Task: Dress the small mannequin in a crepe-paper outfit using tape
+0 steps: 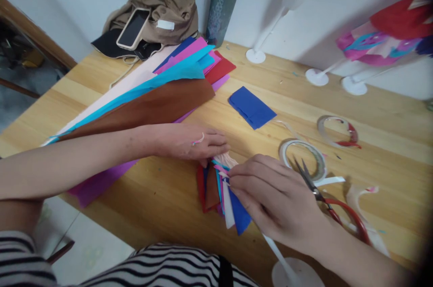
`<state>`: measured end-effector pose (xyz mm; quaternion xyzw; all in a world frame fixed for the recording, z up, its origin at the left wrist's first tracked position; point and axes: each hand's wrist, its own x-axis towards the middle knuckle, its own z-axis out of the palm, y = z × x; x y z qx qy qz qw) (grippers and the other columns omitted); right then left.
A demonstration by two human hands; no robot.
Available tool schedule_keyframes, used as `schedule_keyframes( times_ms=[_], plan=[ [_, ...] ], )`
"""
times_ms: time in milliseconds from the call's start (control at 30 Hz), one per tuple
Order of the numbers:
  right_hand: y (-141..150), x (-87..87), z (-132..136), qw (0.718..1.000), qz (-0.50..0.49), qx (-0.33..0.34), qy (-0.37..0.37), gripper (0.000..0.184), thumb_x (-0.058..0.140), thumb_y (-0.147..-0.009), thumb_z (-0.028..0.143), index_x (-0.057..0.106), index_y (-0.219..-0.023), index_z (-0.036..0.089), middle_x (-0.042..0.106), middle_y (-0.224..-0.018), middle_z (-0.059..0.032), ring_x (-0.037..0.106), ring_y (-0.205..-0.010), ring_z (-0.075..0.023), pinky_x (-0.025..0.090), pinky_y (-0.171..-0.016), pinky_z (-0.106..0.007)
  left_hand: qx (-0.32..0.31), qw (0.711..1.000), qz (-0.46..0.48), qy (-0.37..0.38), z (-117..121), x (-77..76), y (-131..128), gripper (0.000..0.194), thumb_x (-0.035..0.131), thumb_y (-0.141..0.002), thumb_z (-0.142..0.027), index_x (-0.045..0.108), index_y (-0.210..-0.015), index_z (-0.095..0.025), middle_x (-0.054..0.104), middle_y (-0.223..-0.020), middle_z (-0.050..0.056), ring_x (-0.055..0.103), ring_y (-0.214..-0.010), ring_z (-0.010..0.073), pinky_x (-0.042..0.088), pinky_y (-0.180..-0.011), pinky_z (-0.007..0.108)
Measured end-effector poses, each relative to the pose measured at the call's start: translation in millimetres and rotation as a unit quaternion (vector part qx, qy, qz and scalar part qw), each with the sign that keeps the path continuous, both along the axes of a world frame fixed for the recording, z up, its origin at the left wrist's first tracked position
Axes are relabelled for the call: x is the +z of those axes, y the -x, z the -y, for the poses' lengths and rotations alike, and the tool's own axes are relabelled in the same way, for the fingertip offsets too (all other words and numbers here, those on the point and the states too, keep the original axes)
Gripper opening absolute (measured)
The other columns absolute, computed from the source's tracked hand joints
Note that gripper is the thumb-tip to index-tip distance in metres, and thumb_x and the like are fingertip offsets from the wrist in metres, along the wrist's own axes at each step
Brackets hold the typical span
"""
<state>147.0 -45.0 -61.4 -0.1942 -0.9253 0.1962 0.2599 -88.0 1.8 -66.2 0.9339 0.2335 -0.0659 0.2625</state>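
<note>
A bundle of coloured paper strips point(212, 187) in red, brown, blue, pink and white fans downward near the table's front edge. My left hand point(186, 141) reaches over its upper end, fingers bent onto a pleated cream piece of paper point(226, 159), the thumb mostly hidden beneath. A thin thread scrap lies on the back of that hand. At the gathered part of the bundle, my right hand point(275, 192) pinches with thumb and fingertips. From under this hand a white stand point(278, 251) slants down to its round base; where its upper end meets the paper is hidden.
Scissors point(316, 193), a white tape roll point(321, 160) and another tape roll point(353, 133) lie at right. Folded blue paper point(252, 107) is beyond my hands. Long coloured sheets point(145, 106), a phone point(134, 29) and brown cloth point(179, 7) are left; white stands point(256, 55) line the wall.
</note>
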Motion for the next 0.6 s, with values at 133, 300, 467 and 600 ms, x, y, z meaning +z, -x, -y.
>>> schedule_keyframes(
  times_ms=[133, 300, 467, 600],
  plan=[
    [1.1, -0.3, 4.1, 1.000, 0.014, 0.012, -0.023, 0.021, 0.050, -0.090, 0.002, 0.062, -0.089, 0.018, 0.073, -0.087, -0.0055, 0.063, -0.077, -0.0191, 0.050, -0.068, -0.035, 0.010, 1.000, 0.008, 0.007, 0.3, 0.2, 1.2, 0.046, 0.044, -0.097, -0.009, 0.057, -0.141, -0.017, 0.059, -0.147, 0.013, 0.052, -0.139, 0.0216, 0.040, -0.117, 0.036],
    [0.5, -1.3, 5.9, 0.999, 0.010, 0.018, -0.024, 0.020, 0.051, -0.087, 0.000, 0.063, -0.089, 0.016, 0.072, -0.087, -0.0067, 0.062, -0.077, -0.0195, 0.050, -0.069, -0.035, 0.013, 0.999, 0.019, 0.028, 0.0, -3.8, 5.3, 0.048, 0.040, -0.099, -0.010, 0.054, -0.144, -0.017, 0.053, -0.153, 0.011, 0.046, -0.145, 0.0203, 0.034, -0.121, 0.036],
    [-2.0, -0.5, 6.7, 1.000, -0.007, 0.011, 0.000, 0.018, 0.054, -0.087, 0.001, 0.062, -0.091, 0.017, 0.073, -0.088, -0.0068, 0.062, -0.078, -0.0195, 0.051, -0.070, -0.035, -0.013, 1.000, 0.027, 0.001, -0.5, -6.8, 5.8, 0.048, 0.033, -0.101, -0.012, 0.053, -0.144, -0.010, 0.054, -0.151, 0.018, 0.047, -0.144, 0.0232, 0.035, -0.120, 0.037],
    [-3.4, -0.6, 9.1, 1.000, 0.003, 0.027, -0.012, 0.019, 0.051, -0.088, 0.002, 0.062, -0.091, 0.017, 0.073, -0.086, -0.0070, 0.063, -0.077, -0.0199, 0.051, -0.067, -0.036, -0.016, 1.000, 0.027, -0.004, -0.2, -5.9, 5.3, 0.049, 0.029, -0.102, -0.012, 0.054, -0.143, -0.009, 0.055, -0.149, 0.019, 0.048, -0.143, 0.0230, 0.034, -0.121, 0.037]
  ],
)
